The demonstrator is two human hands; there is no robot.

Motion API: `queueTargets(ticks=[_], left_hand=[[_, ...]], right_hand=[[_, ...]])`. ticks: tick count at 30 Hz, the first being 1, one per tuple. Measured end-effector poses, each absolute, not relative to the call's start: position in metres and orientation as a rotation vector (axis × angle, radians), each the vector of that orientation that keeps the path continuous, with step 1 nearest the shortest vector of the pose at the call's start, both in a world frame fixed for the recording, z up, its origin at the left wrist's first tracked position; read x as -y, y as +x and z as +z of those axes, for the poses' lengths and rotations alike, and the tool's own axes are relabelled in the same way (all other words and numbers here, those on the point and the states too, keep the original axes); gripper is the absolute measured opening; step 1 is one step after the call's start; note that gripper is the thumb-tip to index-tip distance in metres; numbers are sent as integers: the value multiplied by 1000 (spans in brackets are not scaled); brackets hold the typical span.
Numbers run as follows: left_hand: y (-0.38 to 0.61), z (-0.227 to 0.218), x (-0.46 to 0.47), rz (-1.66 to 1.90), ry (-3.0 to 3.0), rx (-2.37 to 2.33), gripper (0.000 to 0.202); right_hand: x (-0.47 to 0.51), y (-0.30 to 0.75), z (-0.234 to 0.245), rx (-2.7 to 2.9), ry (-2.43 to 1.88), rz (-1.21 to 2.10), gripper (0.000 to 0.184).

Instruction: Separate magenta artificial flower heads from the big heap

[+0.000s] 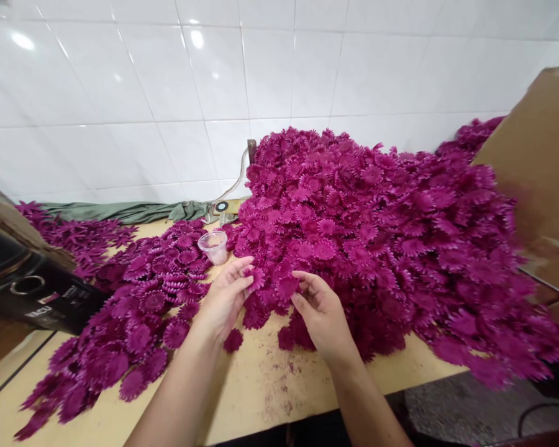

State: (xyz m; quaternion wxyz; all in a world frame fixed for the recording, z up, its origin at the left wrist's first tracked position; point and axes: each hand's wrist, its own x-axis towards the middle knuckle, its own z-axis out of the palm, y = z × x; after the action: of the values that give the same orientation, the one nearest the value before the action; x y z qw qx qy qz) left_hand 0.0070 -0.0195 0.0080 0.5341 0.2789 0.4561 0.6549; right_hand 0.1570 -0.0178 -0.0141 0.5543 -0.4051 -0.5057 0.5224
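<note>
left hand (227, 295) pinches a fringed, round magenta flower (258, 278), right hand (325, 315) a matching flower (286, 287); squeezing hard might crease either.

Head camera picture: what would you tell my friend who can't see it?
Someone's left hand and right hand each hold a frilly magenta flower beside a huge flower heap on a table. A clear cup sits nearby.

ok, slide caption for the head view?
Left hand pinches a magenta flower, right hand at another, by a large flower heap on a table.
</note>
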Motion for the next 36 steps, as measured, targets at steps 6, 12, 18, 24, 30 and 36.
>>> queueTargets(ticks=[6, 12, 18, 24, 30, 36], left_hand=[[6, 0, 17, 1578, 733, -1233, 34], [8, 4, 14, 1589, 775, -1293, 36], [14, 8, 13, 1502, 968, -1360, 30], [25, 13, 10, 1552, 1178, -1467, 16], [15, 16, -7, 1689, 1169, -1535, 15], [3, 7, -33, 1722, 1286, -1685, 10]], right_hand=[[14, 158, -13, 1146, -990, 1207, 17], [13, 156, -11, 1185, -1035, 1176, 18], [13, 148, -9, 1299, -1005, 1202, 24], [14, 136, 1, 1429, -945, 1238, 15], [9, 140, -2, 1322, -960, 1227, 11], [6, 147, -8, 1279, -966, 1235, 11]])
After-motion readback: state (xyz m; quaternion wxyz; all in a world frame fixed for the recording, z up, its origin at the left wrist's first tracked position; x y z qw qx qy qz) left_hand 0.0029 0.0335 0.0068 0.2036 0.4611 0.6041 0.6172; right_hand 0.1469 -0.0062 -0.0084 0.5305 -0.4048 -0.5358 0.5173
